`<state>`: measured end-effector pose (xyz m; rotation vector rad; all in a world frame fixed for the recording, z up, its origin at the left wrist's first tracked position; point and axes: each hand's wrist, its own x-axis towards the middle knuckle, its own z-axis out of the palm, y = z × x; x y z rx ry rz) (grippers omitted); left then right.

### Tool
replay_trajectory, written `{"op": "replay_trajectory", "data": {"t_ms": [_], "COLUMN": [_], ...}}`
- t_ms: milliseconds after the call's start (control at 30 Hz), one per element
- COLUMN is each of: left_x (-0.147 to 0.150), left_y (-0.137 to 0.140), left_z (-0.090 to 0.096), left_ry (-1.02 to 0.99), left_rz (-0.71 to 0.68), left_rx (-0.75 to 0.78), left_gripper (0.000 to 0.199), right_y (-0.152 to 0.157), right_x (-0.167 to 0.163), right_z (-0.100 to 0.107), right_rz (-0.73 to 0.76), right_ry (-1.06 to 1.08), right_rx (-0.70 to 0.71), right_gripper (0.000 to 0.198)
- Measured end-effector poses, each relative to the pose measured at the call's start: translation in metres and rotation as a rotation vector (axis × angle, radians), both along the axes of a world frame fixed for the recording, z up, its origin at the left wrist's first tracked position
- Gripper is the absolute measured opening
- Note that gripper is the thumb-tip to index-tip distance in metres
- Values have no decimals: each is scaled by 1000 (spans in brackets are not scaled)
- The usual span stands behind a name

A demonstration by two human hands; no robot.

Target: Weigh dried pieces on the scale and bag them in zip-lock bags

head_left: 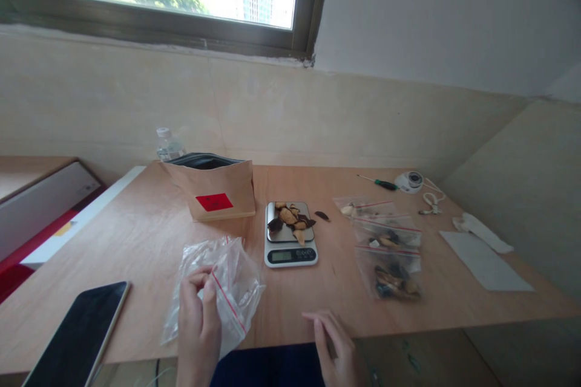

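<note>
My left hand (200, 308) pinches the edge of a clear zip bag with a red seal line (236, 290), which lies crumpled on other clear plastic at the table's front left. Over the front edge of the table, my right hand (331, 344) has its index finger stretched out and the others partly curled, with nothing visible in it. Between and beyond the hands stands a small kitchen scale (290, 257). Brown dried pieces (289, 216) are heaped on its steel plate, and a single dark piece (322, 216) lies on the table just right of it. The scale's reading is too small to make out.
Behind the bags stands an open kraft pouch (218, 184), with a water bottle (169, 145) behind it. Filled zip bags (394, 281) overlap at right. Farther off are a screwdriver (385, 184), a white camera (409, 181) and white paper (488, 260). A phone (82, 332) lies front left.
</note>
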<state>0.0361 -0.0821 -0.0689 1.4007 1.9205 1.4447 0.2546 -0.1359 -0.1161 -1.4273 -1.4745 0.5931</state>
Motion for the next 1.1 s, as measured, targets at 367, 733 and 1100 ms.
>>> {"op": "replay_trajectory", "data": {"t_ms": [367,733,1100], "left_x": [8,23,30], "left_y": [-6,-3,0], "left_z": [6,13,12], "left_ry": [29,-51,-140], "left_rz": [52,7,-14], "left_rx": [16,15,23], "left_gripper": [31,31,33], "right_y": [46,174,186], "right_x": [7,9,19], "right_z": [21,10,17], "right_rz": [-2,46,-89], "right_ry": [-93,-422,-529], "right_rx": [43,58,96], "right_gripper": [25,42,24]}}
